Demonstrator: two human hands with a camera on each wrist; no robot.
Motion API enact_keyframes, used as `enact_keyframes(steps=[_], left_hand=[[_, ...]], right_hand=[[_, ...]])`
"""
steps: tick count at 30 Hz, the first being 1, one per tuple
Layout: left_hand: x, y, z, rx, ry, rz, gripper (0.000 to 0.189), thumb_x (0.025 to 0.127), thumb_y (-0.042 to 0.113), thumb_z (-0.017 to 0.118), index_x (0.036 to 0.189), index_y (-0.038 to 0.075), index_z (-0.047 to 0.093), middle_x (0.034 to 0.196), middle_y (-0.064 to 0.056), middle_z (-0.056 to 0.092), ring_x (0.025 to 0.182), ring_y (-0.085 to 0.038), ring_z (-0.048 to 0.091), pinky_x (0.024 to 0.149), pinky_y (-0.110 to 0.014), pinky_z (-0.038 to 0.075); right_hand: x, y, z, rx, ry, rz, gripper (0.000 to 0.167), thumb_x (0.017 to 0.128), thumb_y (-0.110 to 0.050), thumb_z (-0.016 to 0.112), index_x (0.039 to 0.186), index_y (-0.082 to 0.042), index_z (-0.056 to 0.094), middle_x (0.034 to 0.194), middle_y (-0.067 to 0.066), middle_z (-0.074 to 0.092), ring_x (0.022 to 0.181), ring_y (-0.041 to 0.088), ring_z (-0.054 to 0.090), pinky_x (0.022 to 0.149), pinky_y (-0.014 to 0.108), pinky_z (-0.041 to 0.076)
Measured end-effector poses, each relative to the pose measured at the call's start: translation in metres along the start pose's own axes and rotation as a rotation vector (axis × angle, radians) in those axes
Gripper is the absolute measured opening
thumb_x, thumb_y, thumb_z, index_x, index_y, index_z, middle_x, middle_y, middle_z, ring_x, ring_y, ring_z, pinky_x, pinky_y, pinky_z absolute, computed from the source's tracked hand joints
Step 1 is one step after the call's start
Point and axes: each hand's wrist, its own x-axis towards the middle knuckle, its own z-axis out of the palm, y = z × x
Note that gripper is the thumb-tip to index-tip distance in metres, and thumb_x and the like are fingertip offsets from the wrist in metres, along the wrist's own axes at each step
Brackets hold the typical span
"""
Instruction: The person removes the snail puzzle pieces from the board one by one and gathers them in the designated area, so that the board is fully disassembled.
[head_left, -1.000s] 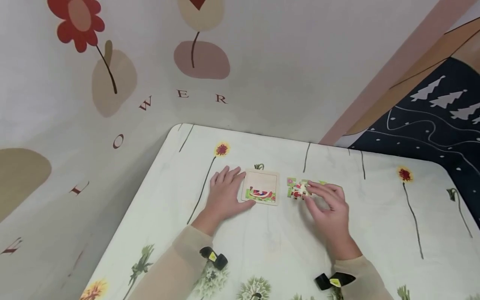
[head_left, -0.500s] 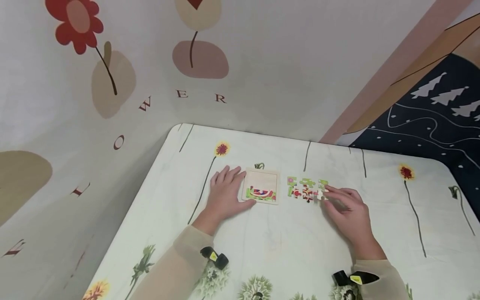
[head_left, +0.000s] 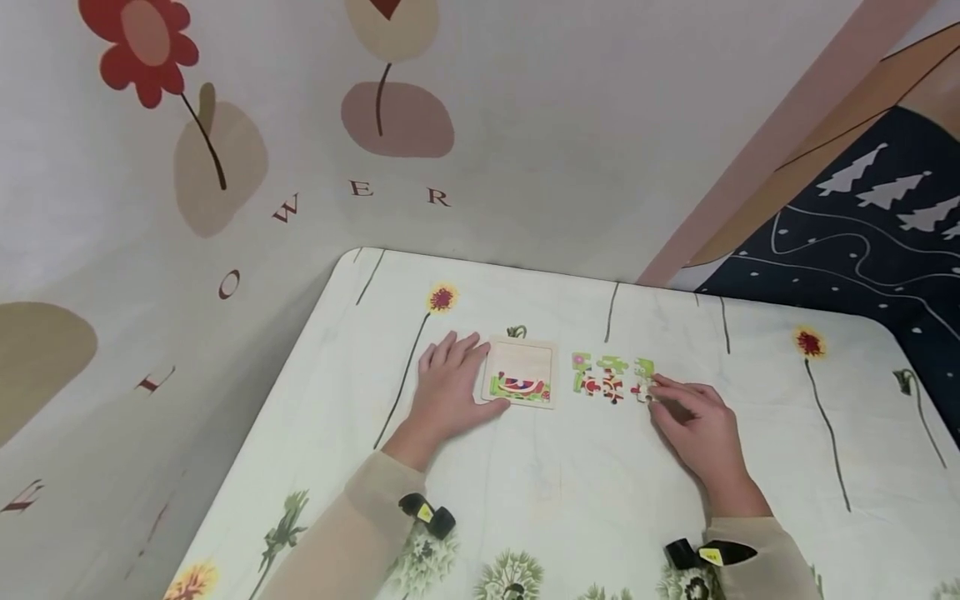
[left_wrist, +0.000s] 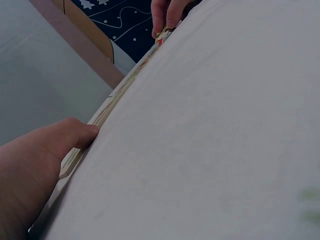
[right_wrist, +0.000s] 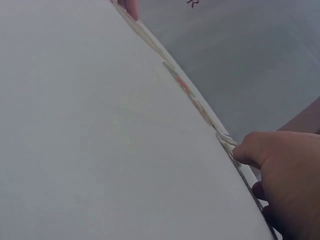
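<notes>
Right hand [head_left: 697, 425]: grip almost closed, pinching a red-and-white jigsaw piece [head_left: 642, 390] at the tabletop [head_left: 562, 483]; a loose pinch could drop it | left hand [head_left: 448, 392]: grip spread wide, touching the puzzle tray [head_left: 528, 357], which could slide if pushed | green jigsaw piece [head_left: 643, 366], just past the pinched one: a bump could knock it crooked.

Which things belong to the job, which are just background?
Job:
square pale wooden puzzle tray, touched by the left hand
loose multicoloured jigsaw pieces, one pinched by the right hand

Background:
white flower-printed tablecloth
black wrist devices with yellow labels
</notes>
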Motion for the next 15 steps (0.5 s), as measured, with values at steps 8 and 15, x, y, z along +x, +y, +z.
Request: enact_keyframes(steps=[8,15], left_hand=[[-0.0007,0.0007,-0.0026,-0.009,-0.007,-0.004,0.097,0.086,0.068,0.075,0.163,0.017,0.045,0.171,-0.006,0.033,0.16,-0.036,0.015,0.125,-0.06,0.011],[-0.0005,0.0019,-0.0023,-0.012,-0.006,0.001,0.097,0.086,0.067,0.075,0.163,0.016,0.045,0.171,-0.006,0.034,0.16,-0.036,0.016,0.125,-0.061,0.011]], right_hand=[[0.0015,-0.0006,0.0012,-0.051,-0.034,-0.006,0.027,0.088,0.002,0.083,0.112,-0.009,0.084,0.133,0.008,0.074,0.112,0.027,0.063,0.092,0.026,0.046],[0.003,-0.0047,0.0001,-0.043,0.002,-0.021,0.038,0.085,0.002,0.084,0.122,-0.004,0.08,0.141,0.014,0.068,0.116,0.035,0.066,0.092,0.019,0.045]])
